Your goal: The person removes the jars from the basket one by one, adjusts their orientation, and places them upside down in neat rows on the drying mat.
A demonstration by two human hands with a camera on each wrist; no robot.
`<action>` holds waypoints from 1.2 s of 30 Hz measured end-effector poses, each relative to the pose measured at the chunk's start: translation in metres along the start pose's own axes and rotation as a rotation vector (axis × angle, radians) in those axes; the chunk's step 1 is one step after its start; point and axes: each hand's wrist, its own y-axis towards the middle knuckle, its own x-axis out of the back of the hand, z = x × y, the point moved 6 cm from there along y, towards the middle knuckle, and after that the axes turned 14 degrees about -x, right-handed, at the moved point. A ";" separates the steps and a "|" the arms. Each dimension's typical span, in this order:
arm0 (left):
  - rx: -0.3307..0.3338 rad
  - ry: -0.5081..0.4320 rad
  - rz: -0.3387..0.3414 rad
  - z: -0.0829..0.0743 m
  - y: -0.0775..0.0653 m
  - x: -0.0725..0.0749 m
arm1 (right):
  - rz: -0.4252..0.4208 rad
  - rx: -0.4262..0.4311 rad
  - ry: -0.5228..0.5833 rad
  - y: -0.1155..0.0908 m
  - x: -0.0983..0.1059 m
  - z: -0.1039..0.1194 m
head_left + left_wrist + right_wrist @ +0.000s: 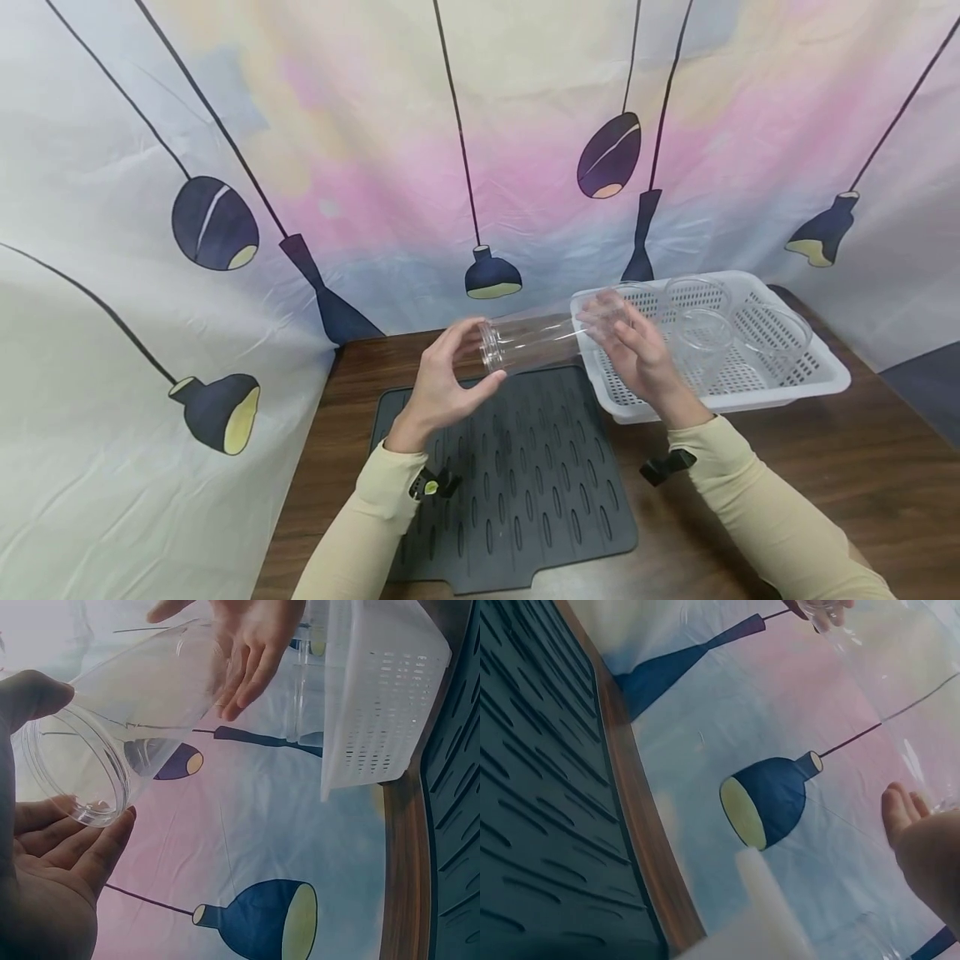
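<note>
A clear cylindrical jar point(536, 337) is held nearly level above the dark drying mat, its ringed mouth toward the left. My left hand point(442, 375) grips that mouth end between thumb and fingers; the left wrist view shows the thumb on one side of the rim point(79, 769) and the fingertips on the other. At the far end, my right hand point(633, 346) supports the jar's base with fingers extended, partly seen through the clear wall. In the right wrist view the right hand point(930, 851) shows only in part, at the right edge.
A white perforated basket point(813, 379) with several clear jars point(705, 329) stands on the right, just under my right hand. The dark grey ridged mat point(517, 500) lies on the wooden table point(720, 533). Behind hangs a cloth point(375, 167) printed with lamps.
</note>
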 end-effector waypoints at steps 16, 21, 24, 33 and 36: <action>-0.010 -0.049 0.003 0.000 -0.001 0.001 | -0.036 0.085 0.075 0.004 0.004 0.002; -0.014 -0.052 0.008 0.000 -0.002 0.000 | -0.060 0.074 0.105 0.002 0.004 0.003; 0.000 -0.058 0.011 0.002 -0.003 -0.001 | -0.063 0.070 0.122 0.001 0.003 0.003; 0.009 -0.050 0.048 0.037 -0.021 -0.007 | -0.088 0.046 0.132 0.002 0.006 0.004; 0.034 -0.025 0.080 0.040 -0.025 -0.005 | -0.105 0.039 0.110 0.002 0.008 0.006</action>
